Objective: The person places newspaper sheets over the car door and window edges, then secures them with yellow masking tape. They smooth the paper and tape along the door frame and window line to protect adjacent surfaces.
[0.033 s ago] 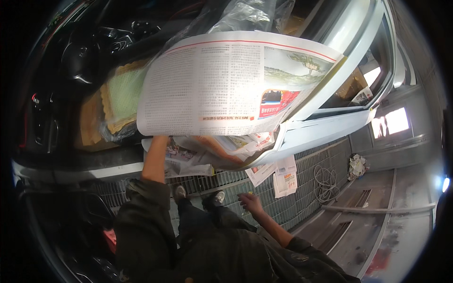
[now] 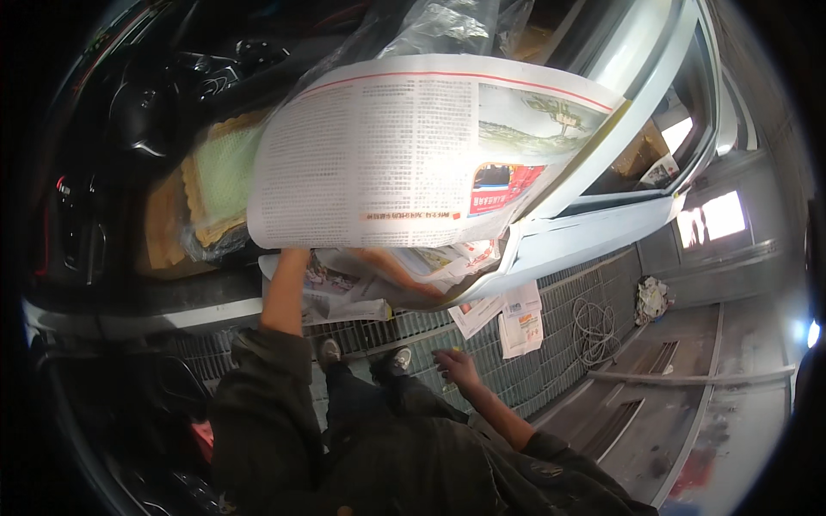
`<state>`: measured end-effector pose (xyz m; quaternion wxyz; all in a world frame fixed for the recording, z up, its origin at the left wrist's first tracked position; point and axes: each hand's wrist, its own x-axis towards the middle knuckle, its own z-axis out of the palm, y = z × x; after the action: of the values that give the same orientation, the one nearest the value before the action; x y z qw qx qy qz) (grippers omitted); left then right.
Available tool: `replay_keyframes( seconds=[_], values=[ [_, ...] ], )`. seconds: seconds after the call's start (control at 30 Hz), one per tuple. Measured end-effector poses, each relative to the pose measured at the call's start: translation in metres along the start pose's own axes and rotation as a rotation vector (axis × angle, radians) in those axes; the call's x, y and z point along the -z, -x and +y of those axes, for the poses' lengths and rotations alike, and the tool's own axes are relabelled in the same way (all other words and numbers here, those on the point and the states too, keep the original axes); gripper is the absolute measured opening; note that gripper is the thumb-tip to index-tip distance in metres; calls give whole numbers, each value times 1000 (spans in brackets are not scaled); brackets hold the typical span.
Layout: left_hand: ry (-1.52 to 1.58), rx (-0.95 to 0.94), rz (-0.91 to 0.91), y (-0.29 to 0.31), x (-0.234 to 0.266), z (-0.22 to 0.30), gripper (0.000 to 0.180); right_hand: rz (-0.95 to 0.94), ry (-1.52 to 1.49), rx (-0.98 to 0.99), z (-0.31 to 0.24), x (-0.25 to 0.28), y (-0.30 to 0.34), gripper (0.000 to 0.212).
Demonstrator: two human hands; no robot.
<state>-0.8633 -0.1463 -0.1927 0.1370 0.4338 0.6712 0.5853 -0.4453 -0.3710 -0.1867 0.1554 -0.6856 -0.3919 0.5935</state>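
Note:
A large printed newspaper sheet [image 2: 404,146] hangs spread out in front of me, against the open car door [image 2: 602,228]. My left hand [image 2: 291,258] reaches up to the sheet's lower left edge and holds it; the fingers are hidden behind the paper. More crumpled newspaper pages [image 2: 370,279] lie bunched just under the sheet, at the door sill. My right hand [image 2: 456,365] hangs low above my knee, fingers loosely apart and holding nothing.
The car cabin on the left has a plastic-covered seat with a green cushion [image 2: 219,176]. Below is a metal floor grating [image 2: 559,344] with loose newspaper pages [image 2: 516,318], a coiled cable [image 2: 589,331] and a crumpled wad [image 2: 651,299]. My shoes [image 2: 361,357] stand on the grating.

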Motion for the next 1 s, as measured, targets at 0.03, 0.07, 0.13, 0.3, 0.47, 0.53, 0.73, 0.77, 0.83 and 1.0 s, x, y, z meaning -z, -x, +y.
replay_keyframes(
  seconds=[0.03, 0.07, 0.13, 0.3, 0.47, 0.53, 0.73, 0.77, 0.83, 1.0],
  values=[
    [25, -4, 31, 6, -1, 1, 34, -1, -40, 17, -9, -6, -1, 32],
    [60, 4, 61, 20, -1, 7, 34, 6, -85, 30, -14, -12, 2, 32],
    [76, 50, 128, 50, 4, 28, 32, -3, -109, 57, -21, -20, 5, 31],
    [453, 351, -544, 187, -5, 81, 16, -3, -108, 57, -43, -34, 30, 33],
    [575, 642, -1154, 287, -23, 80, 38, -88, -231, 101, -49, -17, 46, 76],
    [476, 479, -1143, 299, -26, 82, 38, -21, 33, 212, -40, -14, 44, 77],
    [432, 346, -942, 303, -30, 90, 24, -30, 230, 300, -47, -8, 42, 76],
    [470, 441, -901, 305, -32, 89, 23, -41, 246, 316, -52, -7, 42, 76],
    [478, 539, -885, 309, -33, 86, 21, -72, 271, 329, -60, -5, 44, 76],
    [217, 196, -868, 310, -33, 87, 18, -170, 338, 310, -54, 9, 36, 66]
  ],
)
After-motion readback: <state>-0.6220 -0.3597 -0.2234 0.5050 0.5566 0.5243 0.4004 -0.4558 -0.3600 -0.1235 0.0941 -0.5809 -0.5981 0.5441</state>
